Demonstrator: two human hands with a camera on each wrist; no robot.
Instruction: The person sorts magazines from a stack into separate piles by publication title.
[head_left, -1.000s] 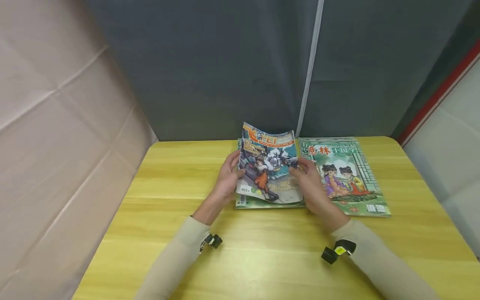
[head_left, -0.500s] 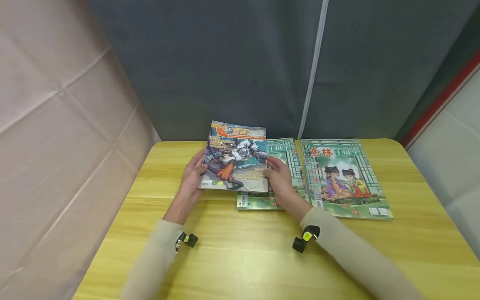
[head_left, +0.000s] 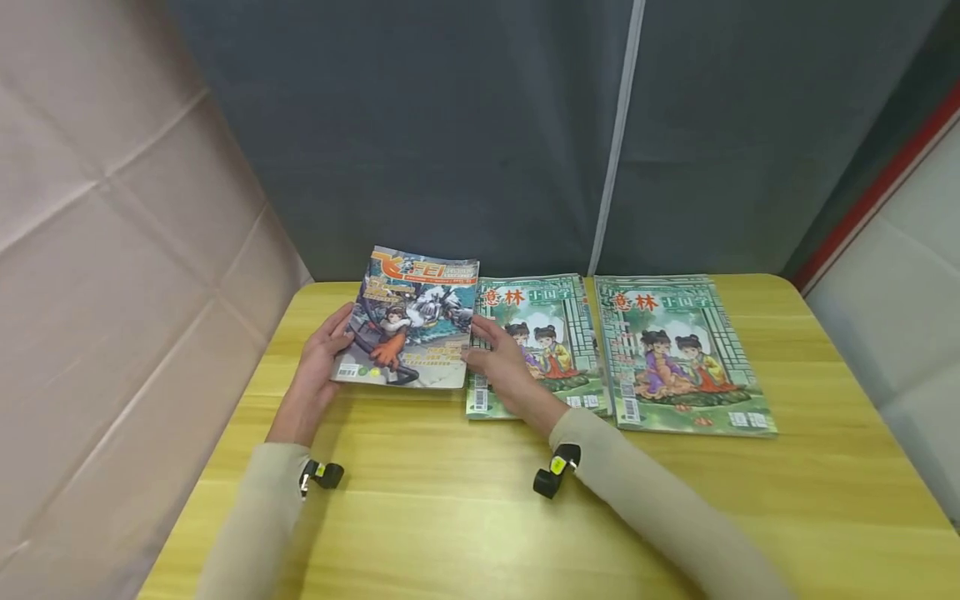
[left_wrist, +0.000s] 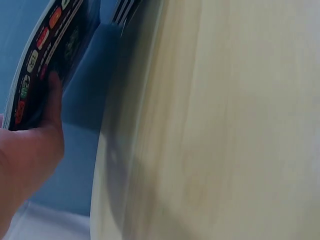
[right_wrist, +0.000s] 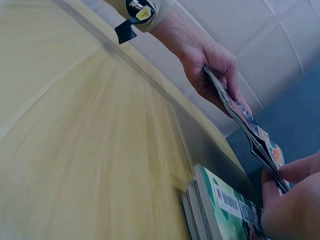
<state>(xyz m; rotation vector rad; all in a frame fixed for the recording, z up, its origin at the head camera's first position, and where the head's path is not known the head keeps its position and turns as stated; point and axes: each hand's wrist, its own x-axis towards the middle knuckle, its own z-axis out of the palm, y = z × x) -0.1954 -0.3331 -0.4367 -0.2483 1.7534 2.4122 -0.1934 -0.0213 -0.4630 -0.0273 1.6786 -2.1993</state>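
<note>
orange-titled, the fei magazine (head_left: 416,321) sits in our two-handed grip: the left hand (head_left: 318,360) pinches its left edge, the right hand (head_left: 504,362) its right edge, neither nearer. its long axis points away from us, above the wooden surface (head_left: 420,492). to its right lie the middle 意林 pile (head_left: 558,333) and, beyond, the right 意林 pile (head_left: 678,358). half a second ago we held it farther right.

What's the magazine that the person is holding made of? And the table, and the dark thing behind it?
Magazine: paper, with a smooth printed cover, perhaps glossy; the right wrist view shows thin, layered page edges.
Table: wood or a wood-look surface, slightly shiny, with grain lines and a soft bright reflection.
Dark backdrop: probably matte cloth; it shows soft folds and creases.
</note>
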